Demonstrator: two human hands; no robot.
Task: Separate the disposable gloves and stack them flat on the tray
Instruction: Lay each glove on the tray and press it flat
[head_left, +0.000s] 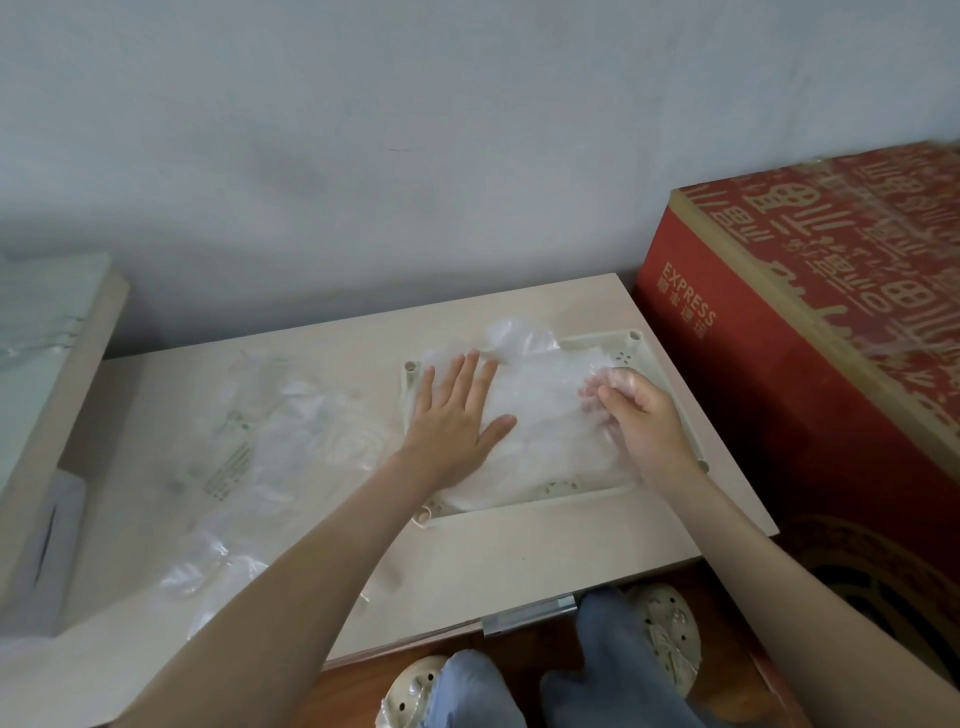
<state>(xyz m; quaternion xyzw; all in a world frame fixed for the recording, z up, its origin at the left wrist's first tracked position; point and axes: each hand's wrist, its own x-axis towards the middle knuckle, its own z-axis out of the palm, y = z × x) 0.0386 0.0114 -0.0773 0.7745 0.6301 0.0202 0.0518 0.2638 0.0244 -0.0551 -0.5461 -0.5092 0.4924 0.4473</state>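
A cream plastic tray lies on the right half of the low beige table. A stack of clear disposable gloves covers most of the tray. My left hand lies flat on the stack's left side with fingers spread and straight. My right hand rests on the stack's right side with its fingers curled into the thin film, gripping the top glove. More clear gloves lie loose on the table left of the tray, beside their printed plastic bag.
A large red cardboard box stands against the table's right edge. At the far left a beige board leans over the table. A grey wall is behind. My knees and light shoes show below the table's front edge.
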